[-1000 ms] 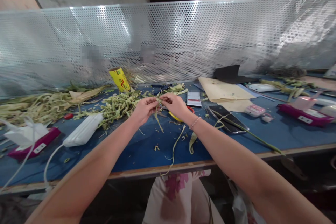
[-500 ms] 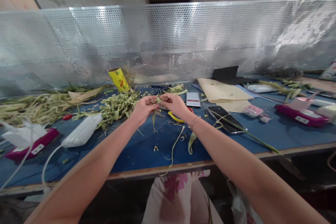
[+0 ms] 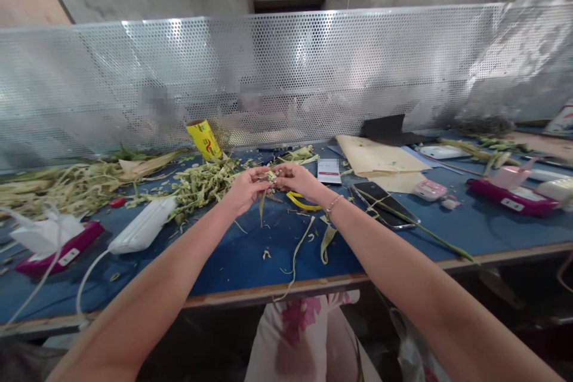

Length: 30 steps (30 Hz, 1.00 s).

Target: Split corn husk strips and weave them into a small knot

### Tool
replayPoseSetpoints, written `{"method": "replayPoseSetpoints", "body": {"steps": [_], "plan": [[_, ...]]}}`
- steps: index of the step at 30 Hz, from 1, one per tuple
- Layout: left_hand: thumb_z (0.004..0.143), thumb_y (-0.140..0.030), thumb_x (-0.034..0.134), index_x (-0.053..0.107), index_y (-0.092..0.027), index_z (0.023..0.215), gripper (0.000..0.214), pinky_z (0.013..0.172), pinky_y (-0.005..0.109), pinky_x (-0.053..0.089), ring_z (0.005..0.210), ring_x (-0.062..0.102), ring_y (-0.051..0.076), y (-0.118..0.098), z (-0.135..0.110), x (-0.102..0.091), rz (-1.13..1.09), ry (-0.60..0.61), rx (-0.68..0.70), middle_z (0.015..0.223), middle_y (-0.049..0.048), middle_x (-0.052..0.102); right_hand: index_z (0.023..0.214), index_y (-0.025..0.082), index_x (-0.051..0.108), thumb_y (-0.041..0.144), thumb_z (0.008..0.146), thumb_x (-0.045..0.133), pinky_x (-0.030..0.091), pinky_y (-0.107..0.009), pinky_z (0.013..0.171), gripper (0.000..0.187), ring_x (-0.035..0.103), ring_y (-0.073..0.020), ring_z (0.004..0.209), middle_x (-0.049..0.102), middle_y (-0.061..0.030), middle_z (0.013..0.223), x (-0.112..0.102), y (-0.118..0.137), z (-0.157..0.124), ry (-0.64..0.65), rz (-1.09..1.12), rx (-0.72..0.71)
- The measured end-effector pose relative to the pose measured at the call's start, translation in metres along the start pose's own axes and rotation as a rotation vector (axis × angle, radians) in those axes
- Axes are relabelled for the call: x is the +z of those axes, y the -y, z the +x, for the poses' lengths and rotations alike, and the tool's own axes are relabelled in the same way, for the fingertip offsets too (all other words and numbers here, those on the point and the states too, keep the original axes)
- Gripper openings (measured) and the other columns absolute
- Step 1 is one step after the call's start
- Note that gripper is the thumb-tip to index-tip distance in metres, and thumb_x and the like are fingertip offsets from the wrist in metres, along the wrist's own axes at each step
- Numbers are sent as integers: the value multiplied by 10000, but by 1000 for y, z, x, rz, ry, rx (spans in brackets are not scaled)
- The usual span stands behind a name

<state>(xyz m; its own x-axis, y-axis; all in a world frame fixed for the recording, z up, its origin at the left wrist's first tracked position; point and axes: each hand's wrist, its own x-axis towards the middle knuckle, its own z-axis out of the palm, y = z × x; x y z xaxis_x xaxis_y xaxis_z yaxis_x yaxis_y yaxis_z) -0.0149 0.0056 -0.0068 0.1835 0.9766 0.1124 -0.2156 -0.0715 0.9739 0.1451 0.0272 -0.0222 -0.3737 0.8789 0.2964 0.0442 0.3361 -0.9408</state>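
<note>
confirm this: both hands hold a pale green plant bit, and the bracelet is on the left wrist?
No, the head view shows the bracelet on the right wrist, not the left. The left hand and right hand do hold the plant bit.

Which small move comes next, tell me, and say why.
Perhaps the right hand should draw in the narrow strip while the left hand steadies the small pale-green piece: both hands' fingertips meet at that piece, and the strip dangles below them.
</note>
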Motion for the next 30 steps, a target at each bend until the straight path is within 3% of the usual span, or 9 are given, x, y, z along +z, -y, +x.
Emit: {"method": "replayPoseSetpoints", "body": {"steps": [3,5,8,13,16,21,26,30], "plan": [[553,5,651,531,-131,810,314,534,223,490,558,598,99,0,1,0,-46,-68,-16,631,-14,593,1150,135,469,246,718,576,463,-274,668,458,575,-123,685,612,-26,754,-12,2,1,-162,-336,-44],[572,15,625,502,-142,789,295,532,230,496,553,597,103,-2,1,-1,-53,-125,-8,609,-24,572,999,119,566,238,777,483,446,-290,722,265,582,-148,747,632,-71,797,-21,6,0,-218,-632,-43],[579,26,596,477,-149,777,290,518,225,489,525,581,96,-6,1,-3,-59,-184,25,579,-36,542,803,118,619,143,725,470,428,-274,731,170,594,-191,814,652,-113,845,-24,13,-7,-108,-954,42],[537,48,523,465,-151,730,283,409,170,383,416,483,50,-10,5,-6,-64,-239,77,537,-65,477,969,61,585,178,654,520,435,-302,697,341,585,-292,926,609,-214,1003,-12,20,-18,172,-1271,209],[513,39,487,461,-154,716,281,385,158,327,406,455,43,-10,6,-7,-64,-253,94,539,-66,469,1048,47,543,187,663,505,446,-322,699,411,578,-305,948,591,-229,1030,-8,21,-21,204,-1284,250],[546,-40,565,462,-152,701,217,390,162,299,417,427,42,-10,5,-7,-31,-192,90,519,-67,449,1060,42,532,180,666,501,449,-343,726,418,571,-310,971,576,-245,1055,-13,17,-21,130,-1323,268],[534,-65,640,469,-145,670,233,384,168,275,412,393,32,-10,3,-6,5,-158,109,513,-67,442,1007,88,573,208,653,525,456,-312,618,377,621,-273,838,637,-195,962,-20,8,-16,142,-1234,322],[531,-81,664,496,-136,670,225,382,169,267,408,380,28,-9,2,-5,37,-140,131,516,-61,453,859,122,625,236,636,560,444,-297,549,259,635,-256,734,665,-169,855,-22,3,-14,116,-1197,291]]}}
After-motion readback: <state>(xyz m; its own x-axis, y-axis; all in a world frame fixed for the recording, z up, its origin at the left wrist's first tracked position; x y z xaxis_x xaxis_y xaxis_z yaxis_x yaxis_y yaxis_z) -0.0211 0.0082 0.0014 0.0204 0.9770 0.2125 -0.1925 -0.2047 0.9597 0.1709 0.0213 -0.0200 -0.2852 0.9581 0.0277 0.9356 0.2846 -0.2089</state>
